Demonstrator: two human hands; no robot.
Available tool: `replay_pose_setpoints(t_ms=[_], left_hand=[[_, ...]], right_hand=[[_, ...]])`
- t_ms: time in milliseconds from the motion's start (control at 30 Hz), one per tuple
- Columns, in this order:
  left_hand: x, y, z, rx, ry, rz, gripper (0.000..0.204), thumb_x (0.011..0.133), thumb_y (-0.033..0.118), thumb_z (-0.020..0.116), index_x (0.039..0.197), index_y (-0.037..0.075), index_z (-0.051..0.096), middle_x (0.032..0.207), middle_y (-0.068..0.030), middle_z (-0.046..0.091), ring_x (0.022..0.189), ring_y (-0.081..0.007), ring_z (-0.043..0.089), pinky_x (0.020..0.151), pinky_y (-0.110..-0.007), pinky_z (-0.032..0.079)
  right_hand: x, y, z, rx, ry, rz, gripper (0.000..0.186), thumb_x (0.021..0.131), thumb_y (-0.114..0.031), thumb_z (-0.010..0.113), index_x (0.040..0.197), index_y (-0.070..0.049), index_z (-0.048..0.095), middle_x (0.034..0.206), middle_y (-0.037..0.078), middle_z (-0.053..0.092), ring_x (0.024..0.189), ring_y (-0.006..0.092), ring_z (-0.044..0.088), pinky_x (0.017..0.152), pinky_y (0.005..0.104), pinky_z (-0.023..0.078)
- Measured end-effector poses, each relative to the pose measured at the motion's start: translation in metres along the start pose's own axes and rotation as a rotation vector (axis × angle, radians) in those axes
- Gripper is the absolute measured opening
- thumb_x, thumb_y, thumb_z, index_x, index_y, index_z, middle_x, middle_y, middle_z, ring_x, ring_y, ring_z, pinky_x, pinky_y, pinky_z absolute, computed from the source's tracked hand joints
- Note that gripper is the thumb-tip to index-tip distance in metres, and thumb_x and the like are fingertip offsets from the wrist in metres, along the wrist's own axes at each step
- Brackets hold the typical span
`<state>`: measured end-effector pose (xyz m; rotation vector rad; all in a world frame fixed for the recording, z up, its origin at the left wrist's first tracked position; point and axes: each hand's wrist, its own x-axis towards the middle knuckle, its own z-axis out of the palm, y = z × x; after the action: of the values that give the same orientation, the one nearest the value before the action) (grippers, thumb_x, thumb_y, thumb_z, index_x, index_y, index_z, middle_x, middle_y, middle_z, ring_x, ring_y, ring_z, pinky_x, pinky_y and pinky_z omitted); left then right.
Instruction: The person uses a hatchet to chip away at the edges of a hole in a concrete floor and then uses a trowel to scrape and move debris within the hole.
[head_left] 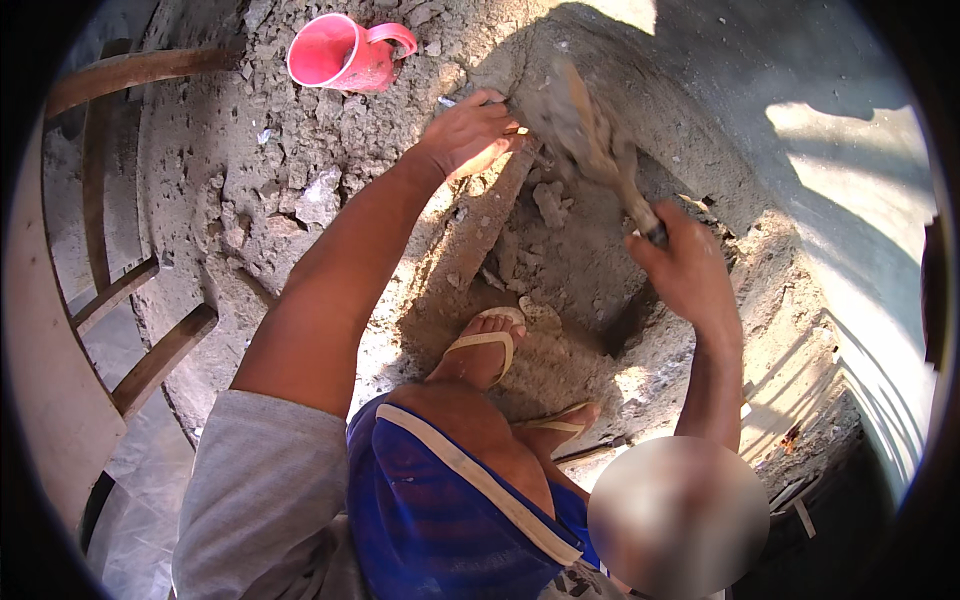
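In my right hand [688, 262] is the dark handle of a trowel [603, 160], its blade smeared with grey mortar and blurred by motion. The blade points up and left, over a hollow [570, 250] with wet mortar and lumps in it. My left hand [474, 136] is curled at the upper end of a raised, mortar-covered edge [480, 215] beside that hollow. A small pale tip sticks out on either side of its fingers; what they hold is too hidden to name. A pink mug [343, 54], dusted with grey, lies farther off to the left.
Rubble and stones [318, 197] cover the ground on the left, next to a wooden frame with slats [165, 345]. My sandalled feet [484, 350] stand at the near end of the hollow. A grey plastered wall [830, 190], partly sunlit, rises on the right.
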<state>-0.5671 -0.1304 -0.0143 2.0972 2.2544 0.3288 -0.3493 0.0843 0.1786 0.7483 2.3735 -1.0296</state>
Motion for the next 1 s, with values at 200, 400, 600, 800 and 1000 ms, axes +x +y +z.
replay_pose_setpoints(t_ms=[200,400,600,800,1000], left_hand=[[0.010,-0.001,0.016,-0.060,-0.118,-0.113,0.021,0.095,0.021,0.055,0.106,0.014,0.072,0.108,0.0003,0.070,0.111,-0.0184,0.059,0.108,-0.036,0.041],[0.001,-0.002,0.003,-0.063,-0.085,-0.018,0.024,0.085,0.019,0.063,0.106,0.020,0.076,0.109,0.0016,0.072,0.108,-0.0184,0.059,0.112,-0.034,0.040],[0.014,0.002,0.005,-0.004,-0.058,0.034,0.024,0.087,0.019,0.062,0.106,0.022,0.076,0.112,0.0028,0.072,0.109,-0.0190,0.059,0.112,-0.033,0.040],[-0.002,-0.007,0.023,-0.064,-0.115,-0.087,0.027,0.085,0.017,0.063,0.109,0.015,0.075,0.115,0.0005,0.069,0.115,-0.0198,0.057,0.112,-0.032,0.040],[0.004,-0.006,0.012,-0.070,-0.126,-0.055,0.031,0.084,0.017,0.067,0.114,0.011,0.073,0.115,-0.0015,0.067,0.126,-0.0222,0.050,0.110,-0.030,0.042]], right_hand=[[0.068,-0.078,0.006,-0.217,0.403,-0.195,0.028,0.091,-0.023,0.060,0.103,0.002,0.058,0.086,0.027,0.067,0.087,0.0466,0.067,0.078,0.0548,0.051],[0.014,0.068,0.091,0.030,0.306,0.165,0.032,0.089,-0.023,0.066,0.108,0.002,0.059,0.086,0.028,0.068,0.083,0.0471,0.068,0.072,0.0530,0.052],[0.010,0.210,0.245,0.068,0.391,0.296,0.035,0.085,-0.023,0.070,0.107,0.004,0.060,0.086,0.027,0.067,0.085,0.0487,0.065,0.077,0.0537,0.050],[0.064,0.207,0.278,0.120,0.395,0.337,0.036,0.085,-0.023,0.069,0.111,0.000,0.059,0.095,0.029,0.068,0.095,0.0494,0.065,0.081,0.0545,0.051],[0.088,0.225,0.281,-0.018,0.109,0.216,0.037,0.086,-0.019,0.067,0.118,-0.003,0.057,0.104,0.027,0.069,0.101,0.0484,0.064,0.084,0.0534,0.052]])
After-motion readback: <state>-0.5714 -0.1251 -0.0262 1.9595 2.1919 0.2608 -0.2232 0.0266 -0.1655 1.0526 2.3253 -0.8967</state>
